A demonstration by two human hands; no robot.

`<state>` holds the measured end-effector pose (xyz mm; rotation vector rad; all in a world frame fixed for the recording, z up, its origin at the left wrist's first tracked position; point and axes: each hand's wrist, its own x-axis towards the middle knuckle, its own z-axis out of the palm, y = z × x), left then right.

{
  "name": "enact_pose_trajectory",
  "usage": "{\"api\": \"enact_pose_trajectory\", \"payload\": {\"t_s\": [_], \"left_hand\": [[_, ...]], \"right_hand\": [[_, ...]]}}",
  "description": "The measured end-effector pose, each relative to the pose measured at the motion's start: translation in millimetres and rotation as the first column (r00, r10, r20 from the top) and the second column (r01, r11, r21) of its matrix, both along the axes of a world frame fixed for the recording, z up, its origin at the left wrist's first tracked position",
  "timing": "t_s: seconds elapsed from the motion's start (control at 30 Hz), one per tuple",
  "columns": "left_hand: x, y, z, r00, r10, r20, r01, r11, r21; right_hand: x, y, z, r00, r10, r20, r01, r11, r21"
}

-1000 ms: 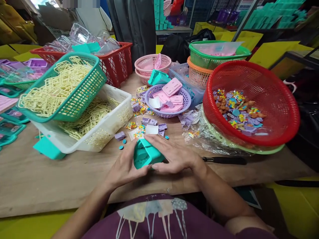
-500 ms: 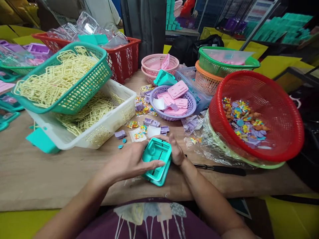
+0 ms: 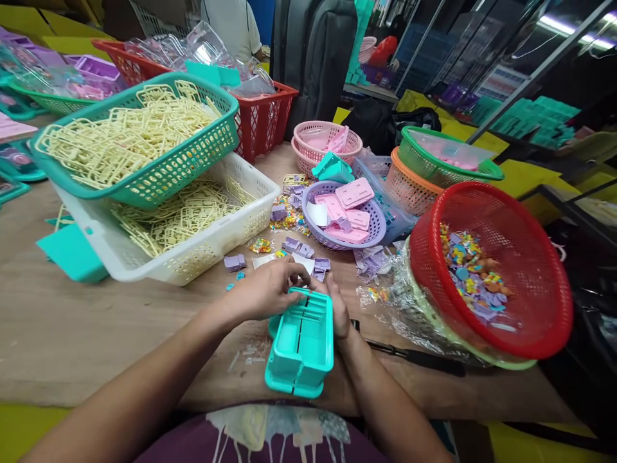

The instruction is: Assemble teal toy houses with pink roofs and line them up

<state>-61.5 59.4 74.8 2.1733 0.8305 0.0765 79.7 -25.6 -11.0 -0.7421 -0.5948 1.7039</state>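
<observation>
The left hand (image 3: pixel 264 289) has slid its thumb from across the teal box (image 3: pixel 313 341) to the far end. Its fingers are curled, nearly closed; whether they pinch anything, I cannot tell. The right hand (image 3: pixel 340 312), half curled, grips the box's right side over the table (image 3: pixel 120 321). Beyond: purple parts (image 3: pixel 297 247), purple basket (image 3: pixel 328 240); left, white basket (image 3: pixel 226 251); right, round red basket (image 3: pixel 530 257).

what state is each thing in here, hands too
turquoise box: open side up
left hand: fingers touching turquoise box
right hand: holding turquoise box's right side
teal basket: tilted, heaped with pale yellow frames
white basket: partly covered by teal basket
red round basket: tilted, partly filled
purple basket: holding pink pieces
black-handled tool: lying on table
</observation>
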Motion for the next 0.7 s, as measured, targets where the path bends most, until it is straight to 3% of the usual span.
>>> {"api": "enact_pose_trajectory", "payload": {"t_s": [0.27, 0.47, 0.7], "left_hand": [[-3.9, 0.5, -14.6, 0.992, -0.078, 0.101, 0.082, 0.996, -0.038], [-7.5, -1.5, -17.7, 0.987, -0.124, 0.102, 0.129, 0.991, -0.038], [-11.1, 2.4, -24.7, 0.985, -0.121, 0.119, 0.136, 0.983, -0.127]], "right_hand": [[-1.3, -3.5, -16.1, 0.998, -0.03, 0.052, 0.033, 0.998, -0.046], [-8.4, -2.8, -8.6, 0.998, -0.063, 0.024, 0.064, 0.997, -0.032], [-8.2, -5.5, 1.0, 0.999, -0.009, 0.051, 0.008, 1.0, 0.014]]}}
